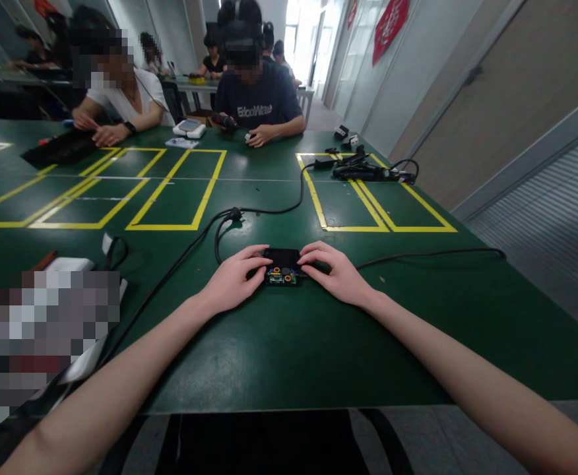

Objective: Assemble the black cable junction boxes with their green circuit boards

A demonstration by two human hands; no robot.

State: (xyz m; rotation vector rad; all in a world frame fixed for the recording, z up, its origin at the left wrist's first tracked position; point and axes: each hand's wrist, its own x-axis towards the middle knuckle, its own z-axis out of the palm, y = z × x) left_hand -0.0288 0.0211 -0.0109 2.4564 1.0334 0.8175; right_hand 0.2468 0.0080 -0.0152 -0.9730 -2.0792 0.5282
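A small black case point(282, 254) lies on the green table in front of me, its near half showing an exposed circuit board point(282, 276) with copper-coloured coils. My left hand point(237, 277) holds the case's left edge between thumb and fingers. On the opposite side, my right hand point(336, 272) grips the right edge, fingertips by the board. A black cable point(432, 253) runs off to the right from behind my right hand. Whether it joins the case is hidden.
Another black cable with a plug point(234, 214) crosses the green table point(368, 356). A bundle of black cables and adapters point(368, 170) sits far right among yellow tape outlines. Two people work across the table, one holding a dark power tool point(224, 121). A blurred-out item point(46, 336) lies left.
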